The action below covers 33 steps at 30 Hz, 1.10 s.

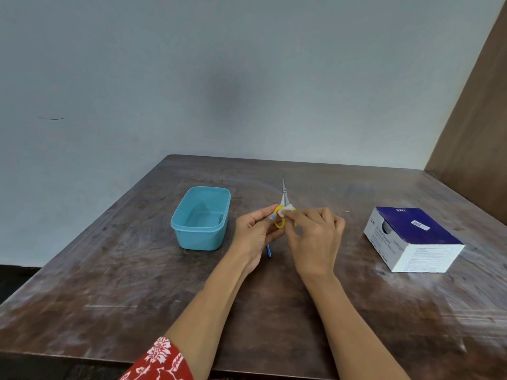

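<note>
Both hands are up over the middle of the table (137, 283), working on a small pair of scissors (284, 197). The left hand (256, 231) has its fingers curled around the yellow handle loops and grips them, with the blades pointing straight away from the person, closed and tip up. The right hand (315, 237) is pinching a little white wipe (284, 212) between thumb and fingertips and pressing it against the top of the handles, right where they meet the blades. So the scissors sit between the 2 hands, just above the tabletop and roughly dead centre.

There's a thin blue stick (269, 250) poking out under the left hand. I can't tell if it's held or just lying on the table.

A light blue plastic tub (200, 239) with no lid sits near the left hand. Over on the right, well apart from the hands, is a white and dark blue cardboard box (411, 237) with small print on its sides, lying flat.

The left arm has a red sleeve (162, 360) with a white flower pattern at the bottom edge. Behind the table there's a plain grey-blue wall (192, 78), and a brown wooden panel (477, 133) runs up the right side.
</note>
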### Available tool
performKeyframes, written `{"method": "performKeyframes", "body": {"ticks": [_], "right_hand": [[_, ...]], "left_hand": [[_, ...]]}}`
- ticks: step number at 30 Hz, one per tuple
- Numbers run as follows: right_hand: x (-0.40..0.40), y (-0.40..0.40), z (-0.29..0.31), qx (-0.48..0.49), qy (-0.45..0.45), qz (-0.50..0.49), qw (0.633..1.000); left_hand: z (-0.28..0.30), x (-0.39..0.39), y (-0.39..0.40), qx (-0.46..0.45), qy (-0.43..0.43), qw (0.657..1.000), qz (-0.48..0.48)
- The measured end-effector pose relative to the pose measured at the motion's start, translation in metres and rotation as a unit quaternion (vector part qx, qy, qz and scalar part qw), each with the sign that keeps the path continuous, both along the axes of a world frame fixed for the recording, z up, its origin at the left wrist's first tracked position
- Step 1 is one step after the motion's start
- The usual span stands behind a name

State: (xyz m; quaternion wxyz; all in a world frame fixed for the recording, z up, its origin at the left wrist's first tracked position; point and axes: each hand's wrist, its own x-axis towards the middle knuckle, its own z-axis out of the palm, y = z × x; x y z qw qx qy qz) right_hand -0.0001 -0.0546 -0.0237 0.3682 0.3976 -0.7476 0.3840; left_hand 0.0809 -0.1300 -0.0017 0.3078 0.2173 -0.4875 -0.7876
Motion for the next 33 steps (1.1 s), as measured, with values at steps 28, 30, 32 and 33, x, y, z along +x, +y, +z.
{"method": "performKeyframes", "body": {"ticks": [28, 30, 32, 33], "right_hand": [[-0.0008, -0.0061, -0.0044, -0.012, 0.034, -0.064, 0.997], [0.0011, -0.0073, -0.0045, 0.000, 0.056, -0.057, 0.997], [0.0010, -0.0077, -0.0054, 0.004, 0.064, -0.050, 0.997], [0.0010, -0.0076, -0.0059, 0.007, 0.064, -0.046, 0.997]], "left_hand": [[-0.0038, -0.0039, 0.0037, -0.044, -0.008, 0.999, 0.001], [-0.0029, -0.0035, 0.0028, -0.038, 0.007, 0.999, 0.016], [-0.0024, -0.0035, 0.0012, -0.027, 0.012, 0.999, 0.036], [-0.0028, -0.0038, -0.0001, -0.021, 0.015, 0.999, 0.047]]}}
